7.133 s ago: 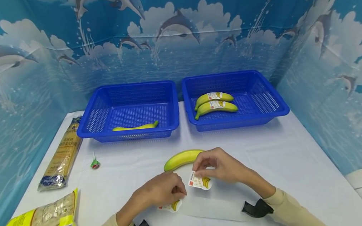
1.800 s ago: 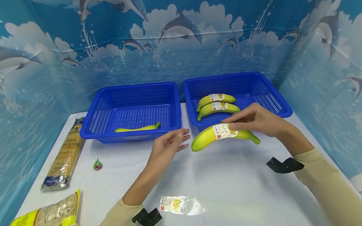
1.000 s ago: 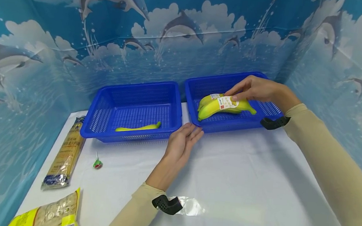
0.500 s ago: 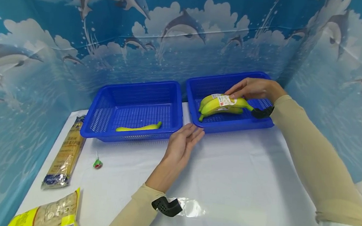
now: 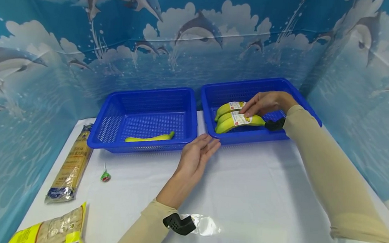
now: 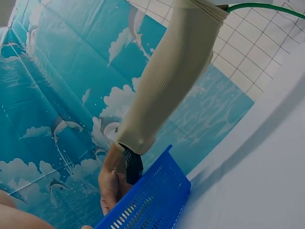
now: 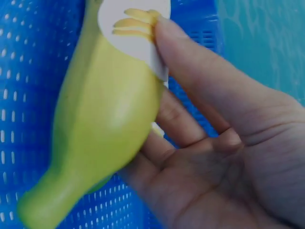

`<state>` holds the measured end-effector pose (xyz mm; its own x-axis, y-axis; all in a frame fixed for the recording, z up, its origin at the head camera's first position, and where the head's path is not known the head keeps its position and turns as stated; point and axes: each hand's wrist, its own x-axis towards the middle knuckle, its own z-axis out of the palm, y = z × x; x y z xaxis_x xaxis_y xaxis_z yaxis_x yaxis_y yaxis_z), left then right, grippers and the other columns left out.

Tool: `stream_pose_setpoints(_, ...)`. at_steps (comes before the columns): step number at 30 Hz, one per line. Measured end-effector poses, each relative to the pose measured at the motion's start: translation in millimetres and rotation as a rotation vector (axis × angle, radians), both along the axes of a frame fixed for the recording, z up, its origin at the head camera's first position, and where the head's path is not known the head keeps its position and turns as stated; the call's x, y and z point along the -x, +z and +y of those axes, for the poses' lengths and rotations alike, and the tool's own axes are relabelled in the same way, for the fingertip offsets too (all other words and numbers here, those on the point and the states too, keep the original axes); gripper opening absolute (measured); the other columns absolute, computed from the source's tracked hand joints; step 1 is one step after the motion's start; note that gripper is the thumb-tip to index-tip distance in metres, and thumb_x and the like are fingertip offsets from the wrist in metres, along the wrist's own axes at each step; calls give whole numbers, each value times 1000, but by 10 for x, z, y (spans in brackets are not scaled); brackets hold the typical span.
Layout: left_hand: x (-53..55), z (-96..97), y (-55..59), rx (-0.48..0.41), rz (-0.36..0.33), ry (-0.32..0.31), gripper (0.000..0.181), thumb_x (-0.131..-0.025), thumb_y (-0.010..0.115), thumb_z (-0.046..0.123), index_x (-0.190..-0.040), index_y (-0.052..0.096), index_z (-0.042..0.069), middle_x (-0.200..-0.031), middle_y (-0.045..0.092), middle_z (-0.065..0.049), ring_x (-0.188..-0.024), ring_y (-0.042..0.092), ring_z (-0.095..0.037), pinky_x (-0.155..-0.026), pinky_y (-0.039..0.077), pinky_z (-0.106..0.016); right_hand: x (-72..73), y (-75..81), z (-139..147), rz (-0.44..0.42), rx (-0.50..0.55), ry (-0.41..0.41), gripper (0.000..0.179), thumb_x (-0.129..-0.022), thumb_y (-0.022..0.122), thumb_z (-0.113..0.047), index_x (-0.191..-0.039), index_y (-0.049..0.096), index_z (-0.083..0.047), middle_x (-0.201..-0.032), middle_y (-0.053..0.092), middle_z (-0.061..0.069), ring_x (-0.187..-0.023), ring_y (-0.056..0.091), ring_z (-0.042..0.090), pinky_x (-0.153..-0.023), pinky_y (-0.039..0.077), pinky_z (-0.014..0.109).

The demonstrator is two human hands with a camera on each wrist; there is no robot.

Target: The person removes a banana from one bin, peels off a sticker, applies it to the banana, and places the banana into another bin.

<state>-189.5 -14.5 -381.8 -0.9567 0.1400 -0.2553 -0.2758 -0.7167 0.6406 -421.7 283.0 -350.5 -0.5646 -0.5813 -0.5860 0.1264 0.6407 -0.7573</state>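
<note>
Inside the right blue basket (image 5: 248,137), my right hand (image 5: 264,103) holds a yellow-green banana (image 5: 226,126) with a white label (image 5: 241,119) around its middle. In the right wrist view the thumb lies on the label of that banana (image 7: 105,109), and the other fingers are behind it. Two other labelled bananas (image 5: 224,108) lie side by side just behind it, partly covered. My left hand (image 5: 194,154) is at the basket's near left corner, fingers extended and holding nothing; whether it touches the rim is hard to tell.
The left blue basket (image 5: 140,149) contains one banana (image 5: 151,138) without a visible label. A shiny clear strip (image 5: 204,226) lies on the white table, partly under my left wrist. At left are a lollipop (image 5: 105,176), a spaghetti pack (image 5: 72,165) and a yellow-edged bag (image 5: 54,231).
Labels were handled over the table earlier; then my right hand carried the labelled banana into the right basket and lowered it in front of the others. My left hand moved to the basket corner.
</note>
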Motion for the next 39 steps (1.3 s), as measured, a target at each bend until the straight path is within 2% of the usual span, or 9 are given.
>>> stream_pose_setpoints(1,-2,2,-2,2,3,-3,56,-111,36,-7,-164,20,-15,-170,28,-33,-152,43,-46,-120,47,-44,3,-9,8,-1,-13,16,35,-108,68,-17,-142,72,-9,-140,67,0,-125,64,15,-113,53,40)
stream_pose_setpoints(6,0,7,-20,13,12,-6,57,-111,35,-8,-165,19,-14,-170,28,-33,-152,42,-46,-120,47,-44,17,-52,43,28,-68,68,42,-108,70,-19,-148,66,-7,-155,60,7,-133,61,14,-122,46,47)
stream_pose_setpoints(16,2,3,-2,6,13,-5,56,-111,37,-7,-165,21,-14,-170,28,-32,-152,43,-45,-120,47,-44,19,-69,38,18,-46,-25,47,-107,69,-10,-151,59,3,-153,63,12,-125,67,12,-113,54,39)
stream_pose_setpoints(24,-1,-7,6,1,12,-5,56,-111,38,-6,-165,21,-13,-170,28,-31,-152,43,-44,-120,48,-44,-4,-40,26,23,-35,-46,46,-107,69,-9,-150,59,4,-150,65,12,-127,67,14,-118,50,44)
stream_pose_setpoints(29,-24,0,37,72,24,-11,59,-109,42,-8,-165,22,-13,-170,29,-31,-151,45,-43,-117,50,-41,-10,23,-4,69,-35,-24,43,-107,69,-11,-147,63,4,-145,69,12,-132,67,20,-122,45,50)
stream_pose_setpoints(34,-61,-48,118,213,72,-88,68,-103,52,-9,-164,22,-15,-170,30,-29,-152,45,-40,-116,51,-37,-45,149,-58,131,-29,-35,44,-107,70,-13,-146,63,4,-144,69,14,-137,64,26,-123,42,53)
stream_pose_setpoints(39,-105,-188,222,316,110,-201,63,-105,54,-4,-162,28,-15,-167,38,-28,-153,44,-39,-117,50,-36,-161,306,-143,194,-13,-48,50,-105,73,-15,-149,60,5,-142,70,15,-134,66,28,-121,45,52)
